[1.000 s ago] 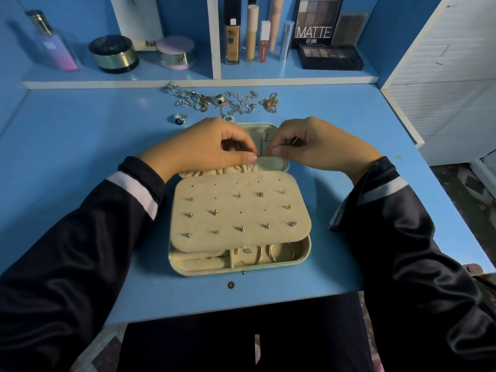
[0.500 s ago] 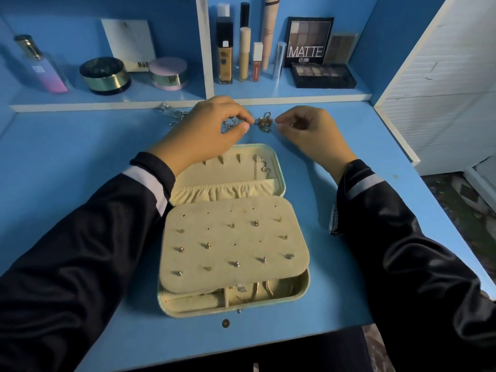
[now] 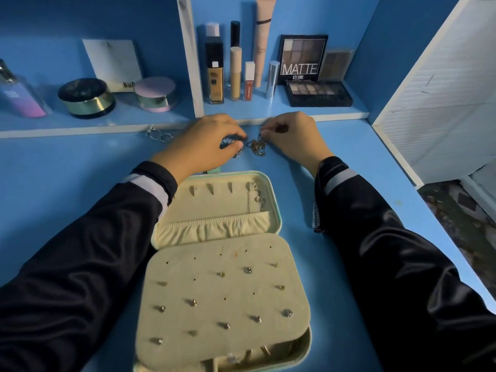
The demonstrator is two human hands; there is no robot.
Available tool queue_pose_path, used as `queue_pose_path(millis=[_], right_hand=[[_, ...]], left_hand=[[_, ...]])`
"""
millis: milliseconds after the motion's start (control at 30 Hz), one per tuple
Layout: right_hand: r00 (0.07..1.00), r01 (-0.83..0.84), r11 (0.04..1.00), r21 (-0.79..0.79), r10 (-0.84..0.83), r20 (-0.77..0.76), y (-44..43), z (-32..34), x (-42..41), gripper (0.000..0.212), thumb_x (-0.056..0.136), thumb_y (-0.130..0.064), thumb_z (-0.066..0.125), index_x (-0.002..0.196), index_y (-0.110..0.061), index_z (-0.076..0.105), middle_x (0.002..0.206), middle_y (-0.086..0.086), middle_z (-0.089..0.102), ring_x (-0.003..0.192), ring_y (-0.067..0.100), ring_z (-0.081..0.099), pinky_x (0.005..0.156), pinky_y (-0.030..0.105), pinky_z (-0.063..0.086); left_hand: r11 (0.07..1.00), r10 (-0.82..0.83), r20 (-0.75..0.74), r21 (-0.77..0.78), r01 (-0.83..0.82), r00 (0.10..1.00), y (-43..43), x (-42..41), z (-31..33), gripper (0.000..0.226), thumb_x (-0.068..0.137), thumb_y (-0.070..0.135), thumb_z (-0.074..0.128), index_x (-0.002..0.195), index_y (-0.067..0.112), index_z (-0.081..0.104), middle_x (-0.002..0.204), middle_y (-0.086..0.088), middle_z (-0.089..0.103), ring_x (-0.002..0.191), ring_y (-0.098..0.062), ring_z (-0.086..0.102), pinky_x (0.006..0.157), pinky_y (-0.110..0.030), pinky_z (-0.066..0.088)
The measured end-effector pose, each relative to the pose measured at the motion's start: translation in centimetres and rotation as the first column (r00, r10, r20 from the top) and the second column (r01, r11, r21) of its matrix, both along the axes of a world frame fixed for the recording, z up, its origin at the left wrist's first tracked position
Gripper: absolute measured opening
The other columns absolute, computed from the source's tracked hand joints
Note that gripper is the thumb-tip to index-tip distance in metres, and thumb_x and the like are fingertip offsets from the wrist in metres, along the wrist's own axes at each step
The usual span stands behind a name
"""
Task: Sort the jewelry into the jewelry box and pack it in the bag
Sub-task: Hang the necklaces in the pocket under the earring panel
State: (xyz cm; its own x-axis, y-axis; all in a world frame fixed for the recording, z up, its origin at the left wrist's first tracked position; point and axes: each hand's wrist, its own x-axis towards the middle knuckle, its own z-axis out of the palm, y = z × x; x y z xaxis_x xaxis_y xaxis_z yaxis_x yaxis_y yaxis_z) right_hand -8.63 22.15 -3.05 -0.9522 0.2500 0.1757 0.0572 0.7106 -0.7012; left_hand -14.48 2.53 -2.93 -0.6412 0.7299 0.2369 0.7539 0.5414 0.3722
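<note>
Gold chain tangle (image 3: 258, 148) pinched in R hand (image 3: 294, 138) fingertips on the desk (image 3: 80, 167); L hand (image 3: 204, 147) just beside it, fingers curled on silver pieces (image 3: 233, 146). Jewelry box (image 3: 276, 210) lies open bodyward of both wrists; more silver bits (image 3: 160, 135) left of L hand.

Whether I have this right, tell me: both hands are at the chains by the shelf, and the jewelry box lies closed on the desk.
One thing is wrong: the jewelry box lies open, not closed, its lid flat on the desk, as the head view shows. The left hand and right hand are indeed at the chains by the shelf.
</note>
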Motion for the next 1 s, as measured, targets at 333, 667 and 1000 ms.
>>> queue_pose_path(millis=[333,667,1000], right_hand=[[0.991,0.014,1.000,0.010,-0.015,0.132,-0.8,0.7,-0.9,0.015,0.087,-0.001,0.057,0.086,-0.008,0.069,0.086,-0.001,0.063,0.081,0.012,0.055,0.059,0.007,0.037],[0.994,-0.072,0.991,-0.113,0.081,0.078,-0.7,2.6,0.5,0.015,0.094,-0.003,0.053,0.085,-0.014,0.058,0.071,-0.007,0.052,0.056,-0.002,0.046,0.048,0.006,0.035],[0.976,-0.197,0.950,-0.243,0.167,-0.140,-2.4,5.5,2.0,0.014,0.093,-0.003,0.058,0.086,-0.016,0.059,0.078,0.005,0.053,0.068,0.010,0.047,0.059,0.011,0.039]], left_hand=[[1.000,-0.013,-0.028,0.013,0.013,1.000,-0.1,0.0,-0.4,0.025,0.093,0.023,0.062,0.116,0.018,0.070,0.115,-0.002,0.065,0.105,-0.024,0.061,0.095,-0.043,0.048],[0.975,0.057,0.056,0.211,-0.067,0.997,-0.1,0.4,0.8,0.022,0.093,0.028,0.065,0.112,0.020,0.072,0.111,0.008,0.067,0.105,-0.008,0.060,0.092,-0.019,0.044],[0.907,0.042,0.218,0.400,-0.128,0.975,-0.2,1.8,3.4,0.018,0.089,0.030,0.071,0.103,0.020,0.073,0.102,0.012,0.072,0.097,0.004,0.064,0.082,-0.007,0.042]])
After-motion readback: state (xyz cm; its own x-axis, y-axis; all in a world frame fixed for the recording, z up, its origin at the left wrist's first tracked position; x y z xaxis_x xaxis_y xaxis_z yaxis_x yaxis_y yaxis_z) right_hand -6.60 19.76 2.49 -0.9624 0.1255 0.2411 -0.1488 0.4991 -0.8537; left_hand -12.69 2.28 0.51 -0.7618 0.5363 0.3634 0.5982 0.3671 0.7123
